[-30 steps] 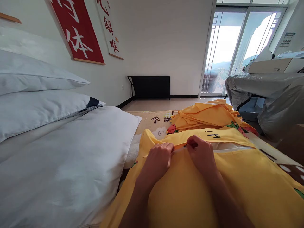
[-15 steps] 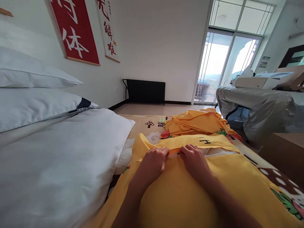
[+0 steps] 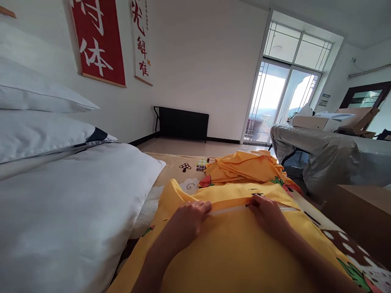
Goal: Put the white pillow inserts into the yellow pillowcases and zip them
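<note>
A yellow pillowcase [image 3: 232,248], bulging with something inside, lies directly in front of me. Along its far side runs a zipper [image 3: 229,210] with a pale strip. My left hand [image 3: 189,219] is closed on the fabric edge at the left part of this zipper. Farther right, my right hand [image 3: 267,213] pinches a small dark zipper pull [image 3: 247,205]. The fingers partly cover the pull. Beyond the right hand, another stretch of pale strip shows under the raised yellow flap.
White pillows [image 3: 76,211] are stacked along the left. Crumpled orange-yellow cloth [image 3: 244,169] lies beyond the pillowcase on a patterned blanket [image 3: 175,167]. At right stand a cardboard box [image 3: 360,211] and a plastic-covered table [image 3: 332,150]. A black folded panel [image 3: 183,124] leans on the far wall.
My right hand has moved right along the zipper with the pull, widening the gap between my hands. My left hand stays at the left part of the edge. The view has shifted slightly.
</note>
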Demonstrator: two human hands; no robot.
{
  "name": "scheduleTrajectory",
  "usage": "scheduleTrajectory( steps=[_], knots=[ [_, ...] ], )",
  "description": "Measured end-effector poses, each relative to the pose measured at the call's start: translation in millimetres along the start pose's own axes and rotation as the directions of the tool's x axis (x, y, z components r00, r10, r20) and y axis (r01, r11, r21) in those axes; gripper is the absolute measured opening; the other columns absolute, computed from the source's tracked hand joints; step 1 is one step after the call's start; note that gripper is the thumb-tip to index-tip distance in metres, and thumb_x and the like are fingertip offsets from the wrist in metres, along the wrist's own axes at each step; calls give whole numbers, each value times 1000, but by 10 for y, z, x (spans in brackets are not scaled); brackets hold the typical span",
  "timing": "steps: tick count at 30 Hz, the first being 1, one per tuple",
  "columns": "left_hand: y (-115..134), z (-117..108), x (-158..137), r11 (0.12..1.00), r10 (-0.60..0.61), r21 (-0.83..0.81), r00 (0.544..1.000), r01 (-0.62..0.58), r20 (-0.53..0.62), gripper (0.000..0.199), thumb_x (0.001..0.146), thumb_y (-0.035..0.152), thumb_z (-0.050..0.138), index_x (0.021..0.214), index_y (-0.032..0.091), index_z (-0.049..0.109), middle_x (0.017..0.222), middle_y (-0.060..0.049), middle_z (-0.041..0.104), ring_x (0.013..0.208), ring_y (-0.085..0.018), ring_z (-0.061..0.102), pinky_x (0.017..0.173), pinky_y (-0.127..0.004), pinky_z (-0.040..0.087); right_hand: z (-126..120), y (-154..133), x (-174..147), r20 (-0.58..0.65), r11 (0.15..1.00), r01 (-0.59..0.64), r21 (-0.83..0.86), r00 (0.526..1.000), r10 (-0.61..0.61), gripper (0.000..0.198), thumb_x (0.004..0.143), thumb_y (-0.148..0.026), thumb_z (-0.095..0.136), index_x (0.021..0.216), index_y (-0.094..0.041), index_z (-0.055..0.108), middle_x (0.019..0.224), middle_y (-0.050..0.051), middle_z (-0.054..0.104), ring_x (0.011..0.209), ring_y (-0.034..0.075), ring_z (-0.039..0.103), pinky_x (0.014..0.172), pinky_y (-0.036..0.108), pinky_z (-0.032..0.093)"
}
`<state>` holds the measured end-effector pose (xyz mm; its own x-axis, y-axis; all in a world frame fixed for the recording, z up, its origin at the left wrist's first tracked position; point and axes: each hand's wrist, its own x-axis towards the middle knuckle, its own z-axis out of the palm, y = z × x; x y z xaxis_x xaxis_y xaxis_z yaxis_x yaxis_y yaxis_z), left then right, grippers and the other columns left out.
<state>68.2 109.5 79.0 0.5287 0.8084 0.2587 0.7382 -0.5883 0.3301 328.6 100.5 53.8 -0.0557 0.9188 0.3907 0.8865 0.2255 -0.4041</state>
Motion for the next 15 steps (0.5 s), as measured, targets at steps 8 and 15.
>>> scheduleTrajectory(
  steps=[8,15],
  knots=[
    [39,-59,1,999,-32,-26,998,33,52,24,89,21,29,70,20,44,78,-1,59,67,-15,53,59,-25,32,-148,114,-3,99,999,42,2,994,-42,17,88,-26,34,83,-22,49,81,2,63,71,17,55,65,28,35],
    [34,-19,38,998,-56,-6,996,56,64,27,90,21,25,76,20,48,81,-2,60,69,-16,54,62,-26,34,-263,388,-47,104,995,83,64,991,-89,17,90,-28,35,83,-24,50,78,0,63,71,17,55,65,28,36]
  ],
)
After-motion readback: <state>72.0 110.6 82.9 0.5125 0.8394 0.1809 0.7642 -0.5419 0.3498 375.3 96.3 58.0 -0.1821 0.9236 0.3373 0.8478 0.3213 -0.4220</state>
